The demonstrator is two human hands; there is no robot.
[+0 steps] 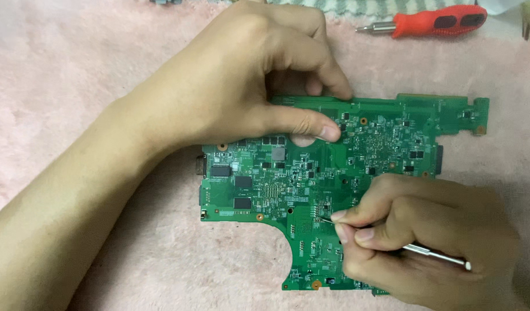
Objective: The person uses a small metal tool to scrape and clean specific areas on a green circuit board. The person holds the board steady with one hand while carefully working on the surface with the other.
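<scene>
Head view looks down on a green circuit board (311, 173) lying flat on a pink fuzzy cloth (75, 69), about the middle of the scene. At its far edge the left hand (242, 75) pins it down, thumb pressed on the top face and fingers curled over the rim. On the near right, the right hand (415, 242) pinches a thin metal tool (435, 254), seemingly tweezers or a fine probe, its tip touching a spot near the board's notch. A red screwdriver (429, 22) lies well apart at the far right.

The board looks light, thin and stiff, but fragile: its face is crowded with tiny parts that could chip or snap off. It is best held by the bare edges or corners, with fingers off the chips, and kept from bending.
</scene>
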